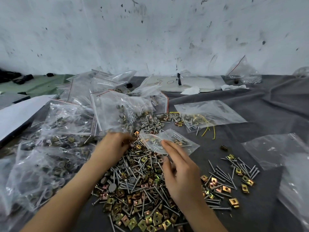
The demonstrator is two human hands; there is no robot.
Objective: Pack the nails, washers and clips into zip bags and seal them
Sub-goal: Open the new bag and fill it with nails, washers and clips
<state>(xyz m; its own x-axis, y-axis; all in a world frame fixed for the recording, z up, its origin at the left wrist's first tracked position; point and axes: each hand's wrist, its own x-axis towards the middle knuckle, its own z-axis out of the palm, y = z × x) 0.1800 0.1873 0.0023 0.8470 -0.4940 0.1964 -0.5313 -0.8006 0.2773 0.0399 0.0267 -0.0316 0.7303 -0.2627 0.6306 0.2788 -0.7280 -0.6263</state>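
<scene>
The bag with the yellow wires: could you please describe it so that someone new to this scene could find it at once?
Start at the big heap of nails and clips in the middle of the grey cloth. Beyond the small bag that the right hand holds, slightly to the right, lies a flat clear bag. It alone has thin yellow wires spilling out.

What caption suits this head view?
Right hand holds a small zip bag while left hand reaches into the mixed hardware pile.

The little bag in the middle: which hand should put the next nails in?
Probably the left. The left hand sits curled on the loose pile, right beside the mouth of the small zip bag, while the right hand is busy holding that bag.
</scene>
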